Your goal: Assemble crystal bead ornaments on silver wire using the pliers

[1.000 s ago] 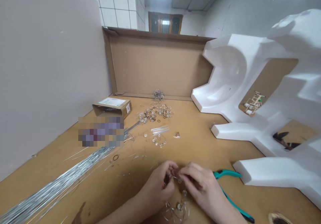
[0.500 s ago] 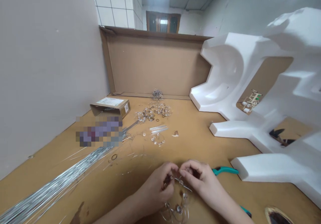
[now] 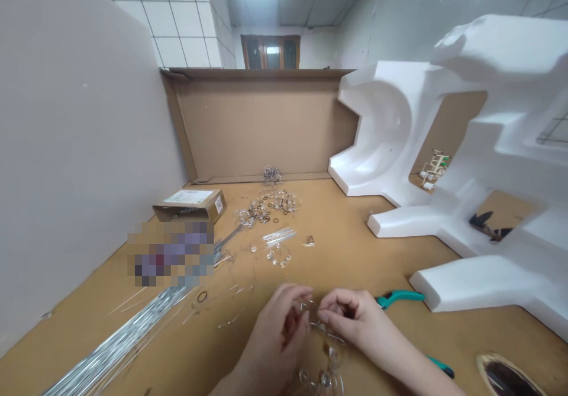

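My left hand (image 3: 277, 331) and my right hand (image 3: 355, 322) meet low in the middle of the view, fingers pinched together on a thin bent wire piece (image 3: 317, 324). From it a loop of wire with clear beads (image 3: 323, 375) hangs down to the brown tabletop (image 3: 346, 248). Teal-handled pliers (image 3: 399, 297) lie just right of my right hand, partly hidden under my wrist.
A bundle of long straight silver wires (image 3: 119, 343) runs along the left. A small cardboard box (image 3: 189, 202), loose rings and beads (image 3: 270, 203) and short wire pieces (image 3: 278, 236) lie further back. White foam packing blocks (image 3: 465, 206) stand at the right, a cardboard sheet (image 3: 261, 126) behind.
The view has tilted up slightly. My hands stay together on the wire piece, the left one turned a little more upright; the beaded loop hangs lower in view.
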